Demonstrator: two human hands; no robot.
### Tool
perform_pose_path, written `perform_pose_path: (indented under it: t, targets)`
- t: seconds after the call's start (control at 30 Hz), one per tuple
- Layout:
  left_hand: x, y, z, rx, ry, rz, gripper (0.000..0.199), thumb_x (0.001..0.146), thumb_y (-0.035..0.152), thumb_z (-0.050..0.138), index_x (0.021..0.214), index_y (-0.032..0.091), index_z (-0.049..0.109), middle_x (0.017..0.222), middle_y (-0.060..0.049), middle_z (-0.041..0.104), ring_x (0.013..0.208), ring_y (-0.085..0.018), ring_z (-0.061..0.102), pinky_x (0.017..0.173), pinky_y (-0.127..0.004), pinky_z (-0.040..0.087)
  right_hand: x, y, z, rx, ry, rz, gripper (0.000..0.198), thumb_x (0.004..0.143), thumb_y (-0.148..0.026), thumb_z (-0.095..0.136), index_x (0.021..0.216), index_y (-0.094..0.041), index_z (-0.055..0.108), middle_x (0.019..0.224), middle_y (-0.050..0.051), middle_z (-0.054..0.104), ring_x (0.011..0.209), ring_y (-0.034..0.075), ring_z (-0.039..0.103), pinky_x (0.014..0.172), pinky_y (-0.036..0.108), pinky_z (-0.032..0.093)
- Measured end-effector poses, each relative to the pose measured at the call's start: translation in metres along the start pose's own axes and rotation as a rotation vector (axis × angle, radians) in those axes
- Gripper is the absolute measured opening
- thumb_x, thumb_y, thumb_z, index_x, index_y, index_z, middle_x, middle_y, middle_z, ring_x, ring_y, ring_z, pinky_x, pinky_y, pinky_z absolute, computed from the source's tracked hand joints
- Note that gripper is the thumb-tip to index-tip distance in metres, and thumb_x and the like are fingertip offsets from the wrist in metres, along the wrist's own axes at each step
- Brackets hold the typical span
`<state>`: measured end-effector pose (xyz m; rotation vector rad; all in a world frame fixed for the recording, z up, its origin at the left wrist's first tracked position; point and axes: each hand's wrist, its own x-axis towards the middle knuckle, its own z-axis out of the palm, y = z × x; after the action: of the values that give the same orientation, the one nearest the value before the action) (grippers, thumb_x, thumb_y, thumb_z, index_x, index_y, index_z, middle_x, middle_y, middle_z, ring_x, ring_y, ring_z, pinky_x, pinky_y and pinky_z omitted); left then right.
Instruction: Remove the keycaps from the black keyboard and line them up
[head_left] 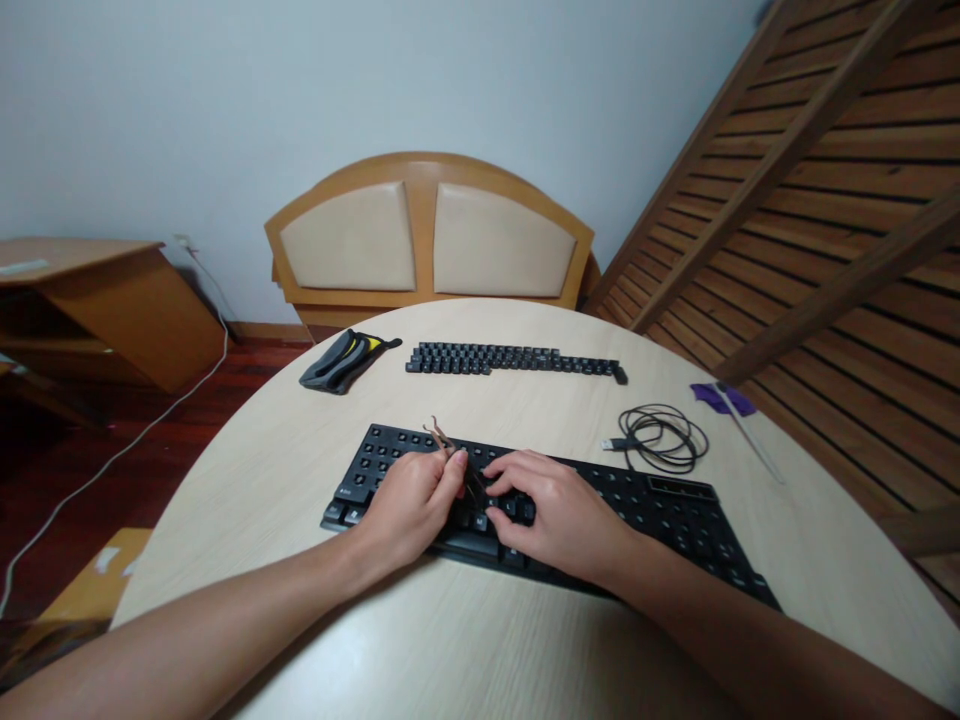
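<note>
Keycap removal looks well advanced, judged by how things lie. The long black plastic keyboard is laid on the round pale wood-grain table, below the hands; most of its upper rows and right-hand block are seen stripped to bare key positions. Small black plastic keycaps are lined up in tight rows behind it. Caps are left on at the lower left, along the bottom row with the wide black space bar, and in a small cluster near the right fingertips; these seem to be what remains. Part of the board is hidden by the hands, so no count is given. The thin brownish wire tool is clamped in the left hand, thumb laid over curled fingers, its looped end slanted up and away; whether a cap is hooked at its lower end cannot be told. The right hand is arched over the board's middle, palm down, thumb and forefinger slightly apart beside the caps; whether anything is pinched there cannot be told. Both forearms are brought in from the near corners, wrists kept low.
</note>
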<state>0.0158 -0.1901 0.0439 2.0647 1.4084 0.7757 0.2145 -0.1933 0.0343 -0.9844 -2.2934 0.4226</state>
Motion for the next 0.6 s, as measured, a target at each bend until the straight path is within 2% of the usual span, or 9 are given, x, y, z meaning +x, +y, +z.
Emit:
perform_pose_path:
  t: [0.2,0.43,0.6]
  targets:
    - [0.0008,-0.0002,-0.0003,-0.003,-0.003,-0.022,0.052,0.099,0.042,0.027,0.059,0.02,0.052,0.048,0.0,0.05,0.046,-0.016,0.049,0.05,-0.026,0.033,-0.0025,-0.001,0.0005,-0.026,0.004,0.027,0.012,0.078,-0.019,0.066,0.09,-0.02,0.069,0.107,0.007,0.073,0.098,0.021,0.069,0.09,0.035,0.055]
    - [-0.0001,-0.0016,0.0012,0.004,0.019,-0.012,0.052,0.099,0.041,0.028,0.057,0.02,0.051,0.049,0.0,0.05,0.046,-0.015,0.047,0.05,-0.027,0.032,-0.0058,0.0004,0.0083,-0.018,0.07,0.041,0.009,0.075,-0.017,0.066,0.084,-0.02,0.069,0.108,0.007,0.075,0.1,0.022,0.071,0.092,0.036,0.057]
    - [0.0019,-0.0006,-0.0041,-0.137,0.094,-0.063,0.051,0.099,0.045,0.027,0.059,0.021,0.047,0.051,0.001,0.047,0.045,-0.014,0.043,0.047,-0.026,0.031,-0.005,-0.0005,0.0065,0.018,0.086,0.08,0.01,0.075,-0.016,0.067,0.084,-0.02,0.067,0.103,0.005,0.076,0.095,0.021,0.072,0.088,0.034,0.058]
